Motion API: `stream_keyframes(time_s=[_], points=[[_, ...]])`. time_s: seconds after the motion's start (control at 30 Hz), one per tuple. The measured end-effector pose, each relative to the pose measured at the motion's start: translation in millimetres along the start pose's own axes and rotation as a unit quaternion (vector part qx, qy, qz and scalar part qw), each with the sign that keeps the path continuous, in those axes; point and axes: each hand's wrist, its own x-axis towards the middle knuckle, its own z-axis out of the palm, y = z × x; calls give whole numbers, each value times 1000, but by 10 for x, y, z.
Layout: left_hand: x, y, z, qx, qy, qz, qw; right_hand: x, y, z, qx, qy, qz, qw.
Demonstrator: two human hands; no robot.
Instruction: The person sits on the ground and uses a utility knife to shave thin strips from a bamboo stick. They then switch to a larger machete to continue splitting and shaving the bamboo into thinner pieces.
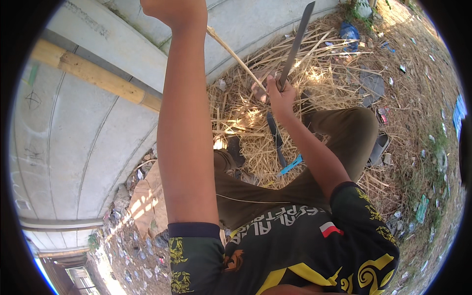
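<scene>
My right hand point(282, 99) is closed round the handle of a machete point(297, 46), its long dark blade tilted up and away to the right. Beside that hand, a thin bamboo strip point(236, 57) slants down toward a small wooden block point(259, 92). The strip's upper part passes out of sight behind my left wrist. My left arm reaches far forward, and my left hand point(176, 11) is at the top edge. Its fingers are mostly cut off by the frame, so any hold on the strip is hidden.
Dry bamboo shavings point(255, 142) cover the ground between my legs. A long dark object point(275, 135) lies there by a blue strip point(290, 165). A concrete panel wall point(73, 132) with a bamboo pole point(98, 74) rises on the left. Sandal point(378, 149) and litter lie right.
</scene>
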Motion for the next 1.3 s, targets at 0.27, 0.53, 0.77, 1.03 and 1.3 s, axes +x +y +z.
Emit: stream_keyframes(time_s=[0.27, 0.53, 0.77, 1.03, 1.3], points=[[81, -76, -22, -23, 4, -26, 999, -72, 1148, -556, -382, 12, 135, 914], [-41, 130, 88, -47, -11, -3, 999, -111, 1327, -635, -444, -74, 284, 847], [-49, 122, 246, -57, 3, 50, 997, 201, 1012, -570, -290, -75, 395, 868], [73, -52, 272, -35, 50, 81, 995, 404, -633, 71, -129, -63, 57, 988], [-138, 445, 139, -66, -53, -6, 996, -106, 1163, -739, -524, -128, 280, 794]])
